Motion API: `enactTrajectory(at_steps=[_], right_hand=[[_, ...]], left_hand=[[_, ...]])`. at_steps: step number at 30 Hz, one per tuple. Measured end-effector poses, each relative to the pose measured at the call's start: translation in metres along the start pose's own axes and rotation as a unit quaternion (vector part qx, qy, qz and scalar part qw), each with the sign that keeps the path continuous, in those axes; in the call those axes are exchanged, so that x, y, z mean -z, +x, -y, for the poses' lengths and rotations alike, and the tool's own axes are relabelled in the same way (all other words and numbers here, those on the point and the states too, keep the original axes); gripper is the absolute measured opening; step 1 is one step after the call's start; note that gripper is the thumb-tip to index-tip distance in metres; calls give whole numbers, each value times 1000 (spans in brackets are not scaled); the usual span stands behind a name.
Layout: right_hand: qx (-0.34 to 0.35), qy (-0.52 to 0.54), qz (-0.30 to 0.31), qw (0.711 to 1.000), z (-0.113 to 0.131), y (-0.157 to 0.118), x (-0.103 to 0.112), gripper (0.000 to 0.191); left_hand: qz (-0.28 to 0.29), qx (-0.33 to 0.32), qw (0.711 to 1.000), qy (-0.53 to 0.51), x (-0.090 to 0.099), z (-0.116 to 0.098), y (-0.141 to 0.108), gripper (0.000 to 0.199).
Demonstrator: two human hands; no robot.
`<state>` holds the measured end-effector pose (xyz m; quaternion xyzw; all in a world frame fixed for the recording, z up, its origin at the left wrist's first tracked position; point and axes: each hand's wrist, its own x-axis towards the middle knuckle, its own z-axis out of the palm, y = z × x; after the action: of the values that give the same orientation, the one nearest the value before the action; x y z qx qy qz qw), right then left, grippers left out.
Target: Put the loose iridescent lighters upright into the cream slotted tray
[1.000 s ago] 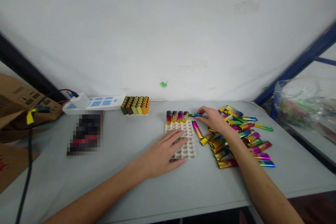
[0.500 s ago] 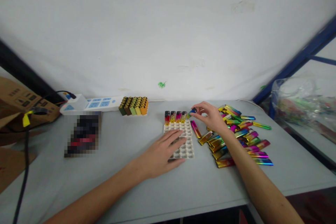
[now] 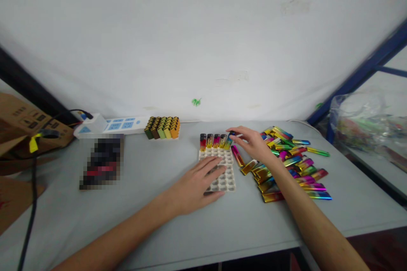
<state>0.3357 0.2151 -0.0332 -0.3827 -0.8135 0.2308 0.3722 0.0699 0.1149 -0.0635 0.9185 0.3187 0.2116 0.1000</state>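
Observation:
My left hand (image 3: 200, 184) lies with fingers spread over the left side of a white tray with rows of holes (image 3: 230, 173), covering part of it. Several lighters (image 3: 216, 141) with black tops stand upright in the tray's far row. At the right end of that row, my right hand (image 3: 252, 142) pinches a blue-and-yellow lighter (image 3: 228, 140) by its top. This lighter is nearly upright, and its lower end is over or in the corner hole; I cannot tell which. A pink-and-gold lighter (image 3: 237, 156) lies on the table against the tray's right side.
A pile of shiny multicoloured lighters (image 3: 294, 169) spreads across the right of the table. At the back stands a full block of lighters (image 3: 162, 128), beside a white power strip (image 3: 124, 124). A pixelated dark item (image 3: 103, 163) lies at left, near a cardboard box (image 3: 30, 118).
My right hand has moved slightly left with the blue-and-yellow lighter, which has gone from tilted beside the row to nearly upright at its end. My left hand has stayed put.

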Motion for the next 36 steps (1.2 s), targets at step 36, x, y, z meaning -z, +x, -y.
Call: enactTrajectory(at_steps=[36], right_hand=[[0,-3,-42,999,5,0,-6,30]], left_hand=[[-4,-4,1000,-8,0,1,0,58]])
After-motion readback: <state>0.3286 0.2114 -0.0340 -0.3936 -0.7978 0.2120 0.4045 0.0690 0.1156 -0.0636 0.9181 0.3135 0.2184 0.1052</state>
